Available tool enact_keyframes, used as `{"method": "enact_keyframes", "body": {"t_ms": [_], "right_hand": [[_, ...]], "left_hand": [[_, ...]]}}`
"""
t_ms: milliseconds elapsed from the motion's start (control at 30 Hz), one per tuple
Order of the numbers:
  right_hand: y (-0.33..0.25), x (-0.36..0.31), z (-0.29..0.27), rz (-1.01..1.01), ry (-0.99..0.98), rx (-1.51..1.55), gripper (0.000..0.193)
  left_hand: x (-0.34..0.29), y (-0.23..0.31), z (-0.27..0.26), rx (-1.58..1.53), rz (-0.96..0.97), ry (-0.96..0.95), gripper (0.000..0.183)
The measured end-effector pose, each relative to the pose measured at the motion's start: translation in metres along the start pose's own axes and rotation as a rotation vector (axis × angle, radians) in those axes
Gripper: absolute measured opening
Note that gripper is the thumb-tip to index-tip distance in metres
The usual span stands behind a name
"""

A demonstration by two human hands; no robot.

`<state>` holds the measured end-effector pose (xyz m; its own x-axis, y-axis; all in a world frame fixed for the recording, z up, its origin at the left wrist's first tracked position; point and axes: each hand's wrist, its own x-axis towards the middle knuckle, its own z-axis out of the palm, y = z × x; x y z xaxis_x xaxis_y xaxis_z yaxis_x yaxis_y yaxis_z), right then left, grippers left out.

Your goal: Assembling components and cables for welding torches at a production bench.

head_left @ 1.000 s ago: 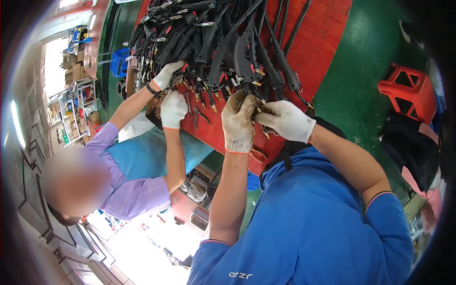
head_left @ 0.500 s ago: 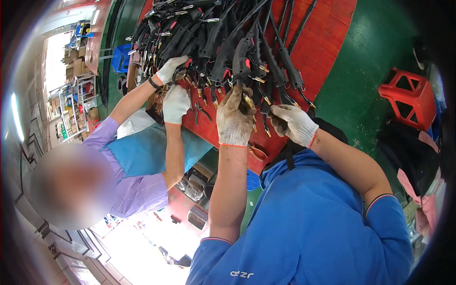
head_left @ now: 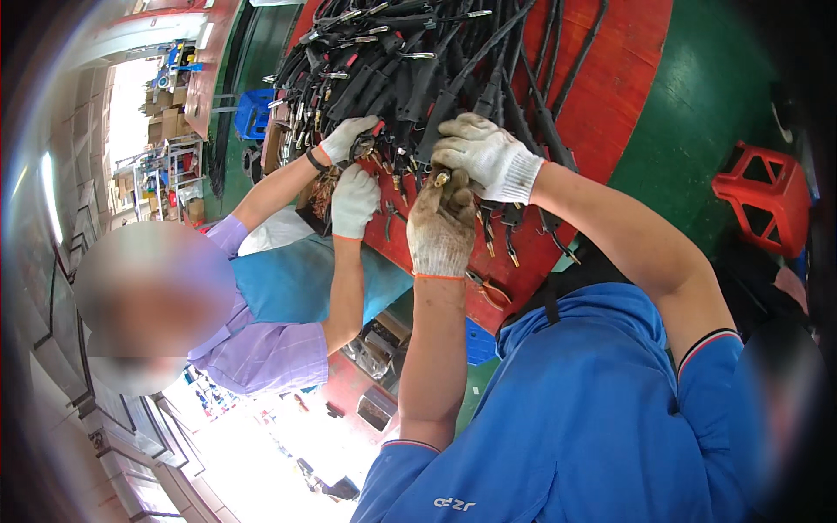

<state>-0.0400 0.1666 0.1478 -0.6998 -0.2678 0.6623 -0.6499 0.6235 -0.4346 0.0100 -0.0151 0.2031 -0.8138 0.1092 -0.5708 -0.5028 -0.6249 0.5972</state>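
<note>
My left hand (head_left: 443, 231), in a stained white glove, is closed around the brass-tipped end of a black cable handle, which looks like a welding torch. Its brass fitting (head_left: 442, 179) pokes out between the fingers. My right hand (head_left: 493, 161), also gloved, lies just above and right of the left, fingers curled over the handle's body; most of that handle is hidden by the gloves. Several similar black handles (head_left: 549, 131) with brass ends hang around my hands. Orange-handled pliers (head_left: 490, 292) rest on the red table (head_left: 628, 61) below them.
At my left, a co-worker's gloved hands (head_left: 355, 202) work at the same heap of black cables (head_left: 392, 78). Another pair of pliers (head_left: 391, 218) lies beside them. A red stool (head_left: 767, 196) stands on the green floor at right; a blue crate (head_left: 253, 113) is far left.
My right hand has moved up and left from the lower cable ends onto the handle beside my left hand. My left hand still grips the brass-tipped end. The whole view has shifted slightly.
</note>
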Motion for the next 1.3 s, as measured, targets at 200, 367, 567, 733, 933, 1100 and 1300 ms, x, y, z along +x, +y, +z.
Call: {"method": "enact_keyframes", "body": {"t_ms": [200, 367, 567, 733, 933, 1100, 1300], "right_hand": [[0.011, 0.019, 0.000, -0.038, -0.453, 0.101, 0.026], [0.014, 0.017, 0.004, -0.080, -0.499, 0.160, 0.028], [0.019, 0.019, 0.005, -0.102, -0.506, 0.170, 0.029], [0.021, 0.025, 0.002, -0.078, -0.559, 0.174, 0.031], [0.022, 0.029, -0.004, -0.107, -0.588, 0.171, 0.032], [0.019, 0.036, -0.001, -0.092, -0.681, 0.147, 0.033], [0.019, 0.024, 0.008, -0.111, -0.763, 0.095, 0.033]], "left_hand": [[-0.022, 0.002, 0.005, 0.683, 0.418, 0.228, 0.040], [-0.021, 0.004, -0.007, 0.650, 0.391, 0.195, 0.044], [-0.012, 0.001, -0.002, 0.653, 0.383, 0.204, 0.032], [-0.003, 0.000, -0.003, 0.582, 0.419, 0.162, 0.026], [-0.002, 0.009, 0.006, 0.750, 0.428, 0.243, 0.022], [0.004, 0.005, 0.000, 0.717, 0.444, 0.371, 0.030], [0.012, 0.016, -0.037, 0.652, 0.509, 0.580, 0.036]]}}
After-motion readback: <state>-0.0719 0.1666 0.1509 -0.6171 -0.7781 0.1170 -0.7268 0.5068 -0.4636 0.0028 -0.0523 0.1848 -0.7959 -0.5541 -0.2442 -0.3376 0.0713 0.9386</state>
